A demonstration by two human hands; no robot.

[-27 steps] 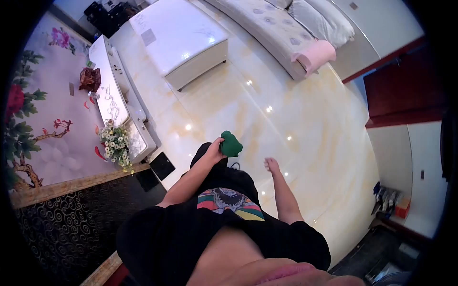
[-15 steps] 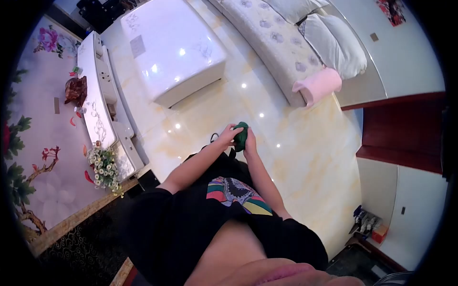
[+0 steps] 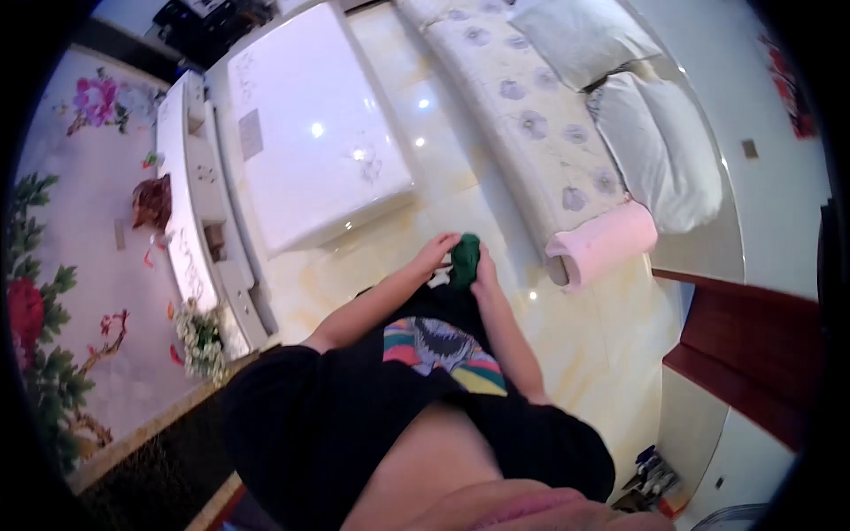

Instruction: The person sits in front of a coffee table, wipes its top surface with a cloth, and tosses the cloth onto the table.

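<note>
A crumpled dark green cloth (image 3: 465, 262) is held between both my hands, in front of my black shirt. My left hand (image 3: 438, 251) grips its left side, fingers closed on it near the top. On the other side, my right hand (image 3: 484, 271) has its fingers pressed against the cloth's right edge. Part of the fingers of each hand is hidden by the cloth.
A glossy white table (image 3: 310, 133) stands ahead on the left, and a long low cabinet (image 3: 190, 190) with flowers (image 3: 202, 341) runs beside the wall. Ahead right is a sofa (image 3: 522, 115) with white pillows (image 3: 660, 146) and a pink cover (image 3: 606, 243).
My right hand, at first apart and empty, has come to the green cloth and closed on it. The view has shifted, with the sofa and table now lower in it.
</note>
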